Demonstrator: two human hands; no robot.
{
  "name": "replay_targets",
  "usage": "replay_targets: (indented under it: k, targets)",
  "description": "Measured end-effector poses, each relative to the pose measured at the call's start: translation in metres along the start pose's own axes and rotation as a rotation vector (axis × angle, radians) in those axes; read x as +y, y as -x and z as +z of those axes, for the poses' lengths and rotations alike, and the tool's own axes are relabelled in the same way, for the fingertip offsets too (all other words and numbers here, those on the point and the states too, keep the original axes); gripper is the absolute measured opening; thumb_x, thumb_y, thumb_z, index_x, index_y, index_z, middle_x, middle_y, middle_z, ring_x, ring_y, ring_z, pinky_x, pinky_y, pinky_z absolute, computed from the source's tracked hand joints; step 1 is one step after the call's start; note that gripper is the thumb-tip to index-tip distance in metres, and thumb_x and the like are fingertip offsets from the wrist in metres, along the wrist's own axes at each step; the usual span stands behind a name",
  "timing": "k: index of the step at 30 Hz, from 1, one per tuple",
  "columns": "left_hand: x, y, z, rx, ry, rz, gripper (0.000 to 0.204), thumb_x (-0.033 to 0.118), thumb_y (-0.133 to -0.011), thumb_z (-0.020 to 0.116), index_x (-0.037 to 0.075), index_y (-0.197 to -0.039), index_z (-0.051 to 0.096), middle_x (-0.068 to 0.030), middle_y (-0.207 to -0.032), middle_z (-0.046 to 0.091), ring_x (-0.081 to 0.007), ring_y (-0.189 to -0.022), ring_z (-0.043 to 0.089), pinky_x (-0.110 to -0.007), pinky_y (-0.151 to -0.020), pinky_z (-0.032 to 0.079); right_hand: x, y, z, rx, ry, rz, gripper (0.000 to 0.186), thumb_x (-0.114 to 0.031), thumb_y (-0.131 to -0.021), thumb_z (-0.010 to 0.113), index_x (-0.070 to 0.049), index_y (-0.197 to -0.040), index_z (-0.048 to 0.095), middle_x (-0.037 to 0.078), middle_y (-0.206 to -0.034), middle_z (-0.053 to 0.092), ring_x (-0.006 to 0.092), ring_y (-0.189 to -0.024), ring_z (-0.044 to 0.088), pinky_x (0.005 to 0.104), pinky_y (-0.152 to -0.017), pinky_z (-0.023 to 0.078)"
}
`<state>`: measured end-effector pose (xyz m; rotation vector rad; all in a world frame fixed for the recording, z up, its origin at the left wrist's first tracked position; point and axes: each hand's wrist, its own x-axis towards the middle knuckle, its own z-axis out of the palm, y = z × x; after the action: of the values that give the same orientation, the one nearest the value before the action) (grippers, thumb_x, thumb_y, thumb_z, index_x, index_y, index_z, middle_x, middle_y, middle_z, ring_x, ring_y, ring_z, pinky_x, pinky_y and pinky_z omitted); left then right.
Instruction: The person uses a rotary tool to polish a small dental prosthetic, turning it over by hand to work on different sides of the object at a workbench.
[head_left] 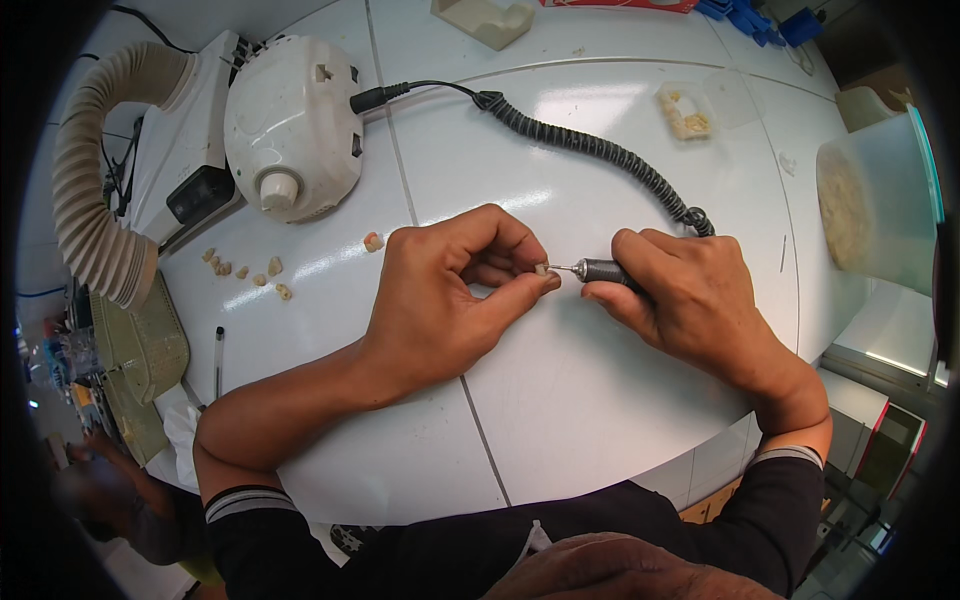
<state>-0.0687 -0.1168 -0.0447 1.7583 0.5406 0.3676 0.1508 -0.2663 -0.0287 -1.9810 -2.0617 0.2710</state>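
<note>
Off-white and tiny, the piece (pixel 542 269) sits at about three o'clock from the left hand (pixel 440 290), pinched between thumb and fingertip. The right hand (pixel 690 300) wraps a dark rotary handpiece (pixel 612 273), its slim metal bit (pixel 566 267) pointing to nine o'clock, at or just beside the piece; contact is too small to confirm. Shaping its surface seems the step in hand; the next move calls for a steady pinch and light bit pressure. Fingertips partly hide the piece's outline.
</note>
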Motion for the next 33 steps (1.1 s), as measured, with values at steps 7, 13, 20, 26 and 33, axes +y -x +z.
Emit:
replay_targets:
  k: [7, 13, 20, 26, 33]
  targets:
    - [0.0011, 0.0001, -0.0004, -0.003, -0.012, 0.001, 0.015, 0.0, -0.096, 0.085, -0.006, -0.105, 0.075, -0.0124, -0.099, 0.08, -0.0141, -0.092, 0.079, -0.027, -0.085, 0.068, 0.001, 0.0002, 0.0004, 0.004, -0.018, -0.004, 0.049, -0.051, -0.105, 0.075, -0.009, -0.085, 0.06, 0.005, -0.066, 0.065, 0.0288, -0.049, 0.063, 0.0415, -0.044, 0.046]
    - [0.0012, -0.0004, -0.0002, -0.005, -0.005, -0.024, 0.015, 0.001, -0.096, 0.085, -0.005, -0.105, 0.075, -0.0114, -0.099, 0.08, -0.0135, -0.092, 0.079, -0.027, -0.086, 0.067, 0.0002, -0.0004, -0.0012, -0.014, -0.021, -0.002, 0.048, -0.051, -0.104, 0.075, -0.009, -0.085, 0.06, 0.006, -0.066, 0.065, 0.03, -0.049, 0.064, 0.0421, -0.045, 0.047]
    - [0.0011, 0.0002, 0.0002, -0.007, 0.018, -0.029, 0.015, 0.001, -0.097, 0.084, -0.005, -0.106, 0.074, -0.0109, -0.1, 0.079, -0.0132, -0.092, 0.078, -0.026, -0.086, 0.066, 0.0012, -0.0002, -0.0009, -0.007, -0.019, -0.019, 0.048, -0.051, -0.105, 0.075, -0.009, -0.085, 0.06, 0.006, -0.067, 0.066, 0.0306, -0.05, 0.064, 0.0425, -0.045, 0.047]
    - [-0.0021, 0.0011, 0.0008, -0.016, 0.063, -0.036, 0.015, 0.0, -0.098, 0.083, -0.006, -0.108, 0.073, -0.0114, -0.103, 0.079, -0.013, -0.094, 0.078, -0.026, -0.087, 0.065, 0.0012, -0.0007, -0.001, -0.014, -0.027, 0.0, 0.048, -0.051, -0.104, 0.075, -0.009, -0.085, 0.06, 0.006, -0.067, 0.066, 0.0311, -0.05, 0.064, 0.0431, -0.045, 0.047]
    - [-0.0016, 0.0013, 0.0006, -0.024, 0.021, -0.021, 0.016, 0.001, -0.098, 0.083, -0.005, -0.109, 0.073, -0.0106, -0.103, 0.078, -0.0122, -0.094, 0.077, -0.026, -0.086, 0.065, 0.0018, -0.0001, 0.0002, 0.003, -0.016, 0.002, 0.048, -0.05, -0.103, 0.077, -0.009, -0.085, 0.06, 0.006, -0.067, 0.066, 0.0315, -0.05, 0.064, 0.0431, -0.045, 0.047]
